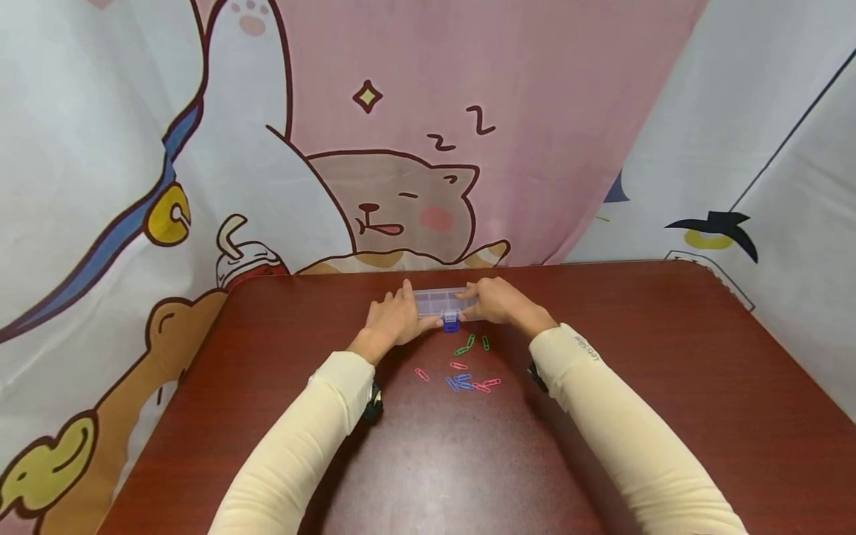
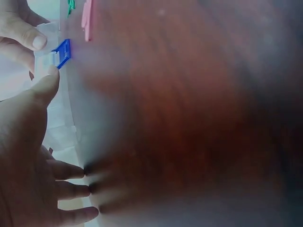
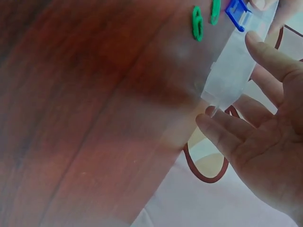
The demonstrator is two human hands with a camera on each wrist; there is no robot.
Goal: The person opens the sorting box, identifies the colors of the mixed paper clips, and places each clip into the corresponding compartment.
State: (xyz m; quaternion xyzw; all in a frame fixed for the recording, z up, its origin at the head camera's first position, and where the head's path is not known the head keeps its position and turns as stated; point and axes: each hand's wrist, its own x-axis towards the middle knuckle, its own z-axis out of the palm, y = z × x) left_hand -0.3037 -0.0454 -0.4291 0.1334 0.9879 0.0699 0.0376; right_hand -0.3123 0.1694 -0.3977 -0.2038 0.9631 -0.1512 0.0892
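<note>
A clear plastic compartment box [image 1: 438, 303] with a blue latch [image 1: 451, 325] at the middle of its front lies at the far side of the table. My left hand [image 1: 394, 318] holds its left part, the thumb on the front near the latch and the other fingers spread at the end and back. At the right part, my right hand [image 1: 500, 301] grips it with the thumb at the front by the latch and fingers over the top and far side. In the right wrist view the latch [image 3: 236, 14] stands out from the box front.
Nearer than the box lie loose paper clips: green clips [image 1: 471, 341], pink clips [image 1: 458, 365] and a group of blue clips [image 1: 460, 383]. All rest on the dark red wooden table [image 1: 441, 461]. A printed cloth [image 1: 535, 148] hangs behind the table's far edge.
</note>
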